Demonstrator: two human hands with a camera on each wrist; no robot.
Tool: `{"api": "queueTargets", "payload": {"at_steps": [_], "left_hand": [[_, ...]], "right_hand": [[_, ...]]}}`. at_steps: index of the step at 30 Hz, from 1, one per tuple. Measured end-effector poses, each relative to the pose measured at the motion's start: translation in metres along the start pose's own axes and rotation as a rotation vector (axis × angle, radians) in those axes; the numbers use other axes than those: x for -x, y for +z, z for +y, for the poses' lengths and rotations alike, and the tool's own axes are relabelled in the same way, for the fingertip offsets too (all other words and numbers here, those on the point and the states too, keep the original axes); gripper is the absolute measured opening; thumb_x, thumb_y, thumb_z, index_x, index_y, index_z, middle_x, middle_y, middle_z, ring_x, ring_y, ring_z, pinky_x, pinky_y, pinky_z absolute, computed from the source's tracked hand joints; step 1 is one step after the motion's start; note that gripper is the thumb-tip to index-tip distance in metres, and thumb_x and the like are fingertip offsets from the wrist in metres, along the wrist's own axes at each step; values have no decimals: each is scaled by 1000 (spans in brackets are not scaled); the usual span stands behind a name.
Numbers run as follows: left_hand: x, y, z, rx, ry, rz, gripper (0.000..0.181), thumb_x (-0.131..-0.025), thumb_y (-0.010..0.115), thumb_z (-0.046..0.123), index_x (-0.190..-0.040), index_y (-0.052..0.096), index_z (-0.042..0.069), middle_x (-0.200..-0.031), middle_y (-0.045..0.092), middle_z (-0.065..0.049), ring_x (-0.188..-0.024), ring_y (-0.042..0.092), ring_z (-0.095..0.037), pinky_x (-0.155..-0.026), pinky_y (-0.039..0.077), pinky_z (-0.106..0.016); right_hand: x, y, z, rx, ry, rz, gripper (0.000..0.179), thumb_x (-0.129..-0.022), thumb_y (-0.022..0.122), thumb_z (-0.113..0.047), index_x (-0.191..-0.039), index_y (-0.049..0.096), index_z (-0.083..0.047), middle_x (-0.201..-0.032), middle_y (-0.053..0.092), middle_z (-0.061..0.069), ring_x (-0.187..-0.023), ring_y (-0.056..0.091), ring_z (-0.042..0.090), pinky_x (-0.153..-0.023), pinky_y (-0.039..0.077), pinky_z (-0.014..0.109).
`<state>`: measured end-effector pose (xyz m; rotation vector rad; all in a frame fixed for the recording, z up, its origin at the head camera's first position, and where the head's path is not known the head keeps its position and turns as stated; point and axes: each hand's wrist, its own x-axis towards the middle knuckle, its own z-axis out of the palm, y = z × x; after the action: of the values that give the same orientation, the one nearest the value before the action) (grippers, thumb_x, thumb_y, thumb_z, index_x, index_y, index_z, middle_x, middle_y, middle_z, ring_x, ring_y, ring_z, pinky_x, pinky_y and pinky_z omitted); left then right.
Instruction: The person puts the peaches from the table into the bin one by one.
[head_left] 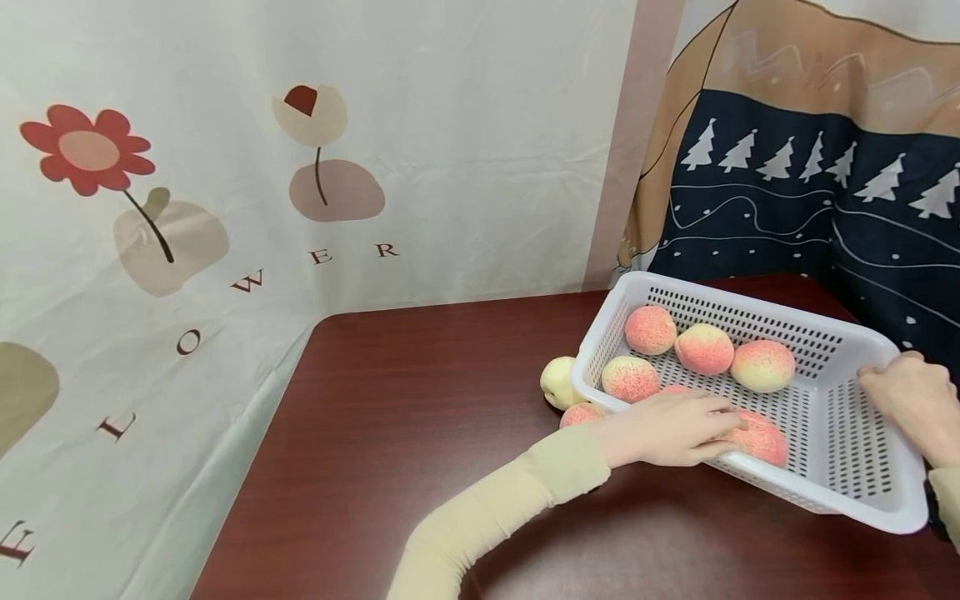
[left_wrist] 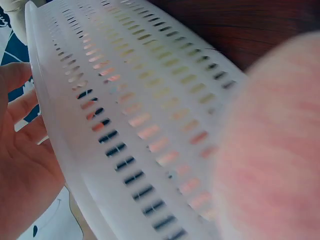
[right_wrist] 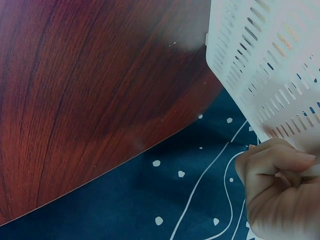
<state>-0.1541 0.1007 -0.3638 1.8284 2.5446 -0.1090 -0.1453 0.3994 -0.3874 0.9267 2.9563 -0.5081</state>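
Observation:
A white plastic basket (head_left: 862,417) with slotted walls holds several pink-and-yellow peaches (head_left: 705,348). My right hand (head_left: 915,400) grips its right end; the right wrist view shows the curled fingers (right_wrist: 275,162) at the rim. My left hand (head_left: 678,427) lies over the near long rim, its fingers reaching inside above a pink peach (head_left: 761,439). In the left wrist view, the palm is against the rim and the fingers (left_wrist: 25,107) are spread beyond it. Outside the basket's left end are a pale yellow peach (head_left: 558,383) and a pinkish peach (head_left: 581,414), the latter partly hidden by the forearm.
The basket overlaps the right part of a dark red wooden table (head_left: 390,417). A pale curtain with printed flowers (head_left: 487,150) hangs behind, and a dark blue cloth with white trees (head_left: 780,200) hangs at the back right. The table edge runs below the basket's right end.

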Motion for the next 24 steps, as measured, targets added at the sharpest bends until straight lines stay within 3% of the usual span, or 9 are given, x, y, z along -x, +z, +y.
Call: {"api": "queueTargets", "payload": {"at_steps": [7, 14, 17, 21, 24], "left_hand": [[32, 8, -8, -113, 87, 162, 34, -101, 40, 33, -129, 55, 21, -126, 57, 10, -125, 46, -8, -110, 29, -20], [66, 19, -13, -218, 151, 326, 28, -99, 44, 34, -119, 60, 25, -118, 59, 12, -113, 51, -8, -94, 40, -21], [80, 26, -17, -234, 161, 400, 24, -97, 48, 33, -114, 63, 25, -115, 60, 12, -113, 53, -9, -96, 39, -22], [96, 35, -22, -278, 142, 454, 21, -95, 52, 34, -110, 65, 27, -112, 62, 15, -111, 55, -8, -96, 40, -23], [106, 44, -27, -288, 126, 447, 20, -94, 53, 35, -109, 65, 28, -111, 63, 16, -110, 55, -8, -96, 40, -24]], "right_hand": [[0, 1, 1, -16, -3, 2, 57, -91, 33, -21, -112, 28, 32, -75, 42, 37, -52, 56, 35, -41, 47, 36], [3, 1, 0, -41, -18, -5, 56, -92, 33, -19, -113, 27, 32, -71, 43, 35, -48, 56, 33, -39, 47, 35], [4, 0, 0, -45, -26, -3, 56, -92, 33, -19, -113, 27, 32, -69, 43, 35, -47, 56, 32, -39, 47, 35], [4, 0, 0, -50, -28, -2, 55, -92, 34, -19, -112, 28, 32, -68, 44, 34, -46, 56, 31, -39, 47, 35], [3, 0, 0, -44, -21, -1, 56, -91, 34, -19, -113, 28, 32, -69, 43, 34, -47, 56, 32, -39, 47, 35]]}}
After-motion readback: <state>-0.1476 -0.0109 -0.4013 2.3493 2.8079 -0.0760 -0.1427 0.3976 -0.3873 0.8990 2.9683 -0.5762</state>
